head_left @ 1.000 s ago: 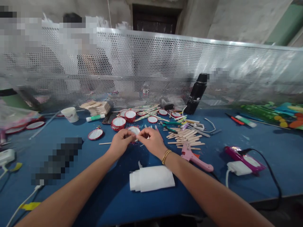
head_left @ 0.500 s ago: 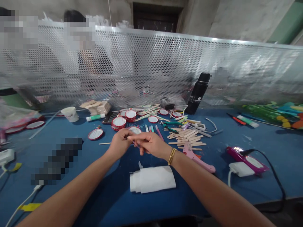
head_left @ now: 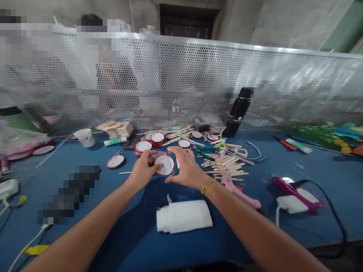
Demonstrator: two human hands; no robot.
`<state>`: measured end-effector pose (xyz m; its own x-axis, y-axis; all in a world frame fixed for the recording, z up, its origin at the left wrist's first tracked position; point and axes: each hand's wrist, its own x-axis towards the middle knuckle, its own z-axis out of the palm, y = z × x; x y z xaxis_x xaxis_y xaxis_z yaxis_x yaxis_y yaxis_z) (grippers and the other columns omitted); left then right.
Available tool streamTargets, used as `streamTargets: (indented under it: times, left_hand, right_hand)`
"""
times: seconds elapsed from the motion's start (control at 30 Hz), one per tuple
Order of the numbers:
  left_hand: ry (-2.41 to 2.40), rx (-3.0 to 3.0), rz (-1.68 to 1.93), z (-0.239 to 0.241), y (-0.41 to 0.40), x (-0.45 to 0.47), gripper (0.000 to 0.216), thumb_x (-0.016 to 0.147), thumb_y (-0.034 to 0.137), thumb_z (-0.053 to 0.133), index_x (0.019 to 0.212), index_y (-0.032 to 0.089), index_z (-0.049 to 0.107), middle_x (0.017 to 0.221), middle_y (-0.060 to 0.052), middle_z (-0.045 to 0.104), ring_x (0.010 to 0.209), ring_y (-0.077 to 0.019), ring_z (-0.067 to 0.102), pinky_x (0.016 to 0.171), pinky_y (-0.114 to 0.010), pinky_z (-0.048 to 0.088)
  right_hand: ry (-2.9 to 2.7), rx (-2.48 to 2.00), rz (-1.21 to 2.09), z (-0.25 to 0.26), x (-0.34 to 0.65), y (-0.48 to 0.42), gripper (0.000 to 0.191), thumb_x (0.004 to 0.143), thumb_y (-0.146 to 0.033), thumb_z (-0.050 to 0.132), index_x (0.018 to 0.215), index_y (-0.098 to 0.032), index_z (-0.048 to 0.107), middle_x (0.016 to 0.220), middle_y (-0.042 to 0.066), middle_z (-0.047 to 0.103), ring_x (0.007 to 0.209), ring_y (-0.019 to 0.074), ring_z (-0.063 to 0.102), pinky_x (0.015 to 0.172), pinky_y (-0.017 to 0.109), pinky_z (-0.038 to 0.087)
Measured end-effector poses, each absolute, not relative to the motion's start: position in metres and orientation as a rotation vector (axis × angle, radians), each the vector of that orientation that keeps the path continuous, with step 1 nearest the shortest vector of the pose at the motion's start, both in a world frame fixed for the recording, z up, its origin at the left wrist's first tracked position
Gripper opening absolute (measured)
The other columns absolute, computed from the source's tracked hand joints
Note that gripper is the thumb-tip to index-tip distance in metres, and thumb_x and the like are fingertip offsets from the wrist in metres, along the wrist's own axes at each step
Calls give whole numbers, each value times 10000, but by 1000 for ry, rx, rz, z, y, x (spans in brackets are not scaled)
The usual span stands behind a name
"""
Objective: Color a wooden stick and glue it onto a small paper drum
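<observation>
My left hand [head_left: 142,169] is closed on a round red-rimmed disc [head_left: 164,165] that looks like a lid, its thumb lying on the white face. The disc is tilted toward me, above the blue table. To the right of it, my right hand [head_left: 185,166] stands open and curved, thumb and fingers apart. Thin strands show near the disc; whether the right fingers touch them I cannot tell. Behind the hands sit more red-rimmed discs [head_left: 143,146], some stacked. A folded white cloth or tissue [head_left: 185,216] lies in front of me.
Wooden sticks [head_left: 227,165], a pink glue gun [head_left: 239,192] and green-handled pliers [head_left: 204,153] lie to the right. A black bottle [head_left: 237,112] stands before the perforated metal screen [head_left: 181,75]. A purple device [head_left: 297,192] has cables. At left are a paper cup [head_left: 84,138] and a dark pixelated object [head_left: 70,194].
The left hand now holds up the red-rimmed disc, its white face showing. The right hand, whose fingers met the left's over a thin strand, has moved apart and opened.
</observation>
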<state>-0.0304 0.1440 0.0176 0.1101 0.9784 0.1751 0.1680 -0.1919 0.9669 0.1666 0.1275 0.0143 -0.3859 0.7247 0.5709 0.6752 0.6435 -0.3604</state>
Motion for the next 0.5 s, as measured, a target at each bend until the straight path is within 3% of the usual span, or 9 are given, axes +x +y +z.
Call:
streamTargets:
  times: [0.13, 0.5]
  left_hand:
    - [1157, 1509, 1152, 20, 139, -27, 410, 583, 359, 862, 895, 167, 678, 690, 7, 675, 575, -136, 578, 528, -248, 459]
    - [1122, 1462, 1188, 24, 132, -21, 414, 580, 392, 886, 873, 154, 715, 676, 10, 651, 606, -136, 576, 538, -244, 491]
  right_hand:
    - [-2139, -1055, 83, 13, 163, 125, 881, 632, -479, 873, 1358, -227, 443, 1390, 149, 560, 1326, 330, 496, 1133, 516, 232]
    - [-2118, -1001, 56, 12, 159, 122, 874, 575, -506, 901, 1269, -218, 453, 1278, 127, 609, 1214, 316, 561, 1088, 482, 272]
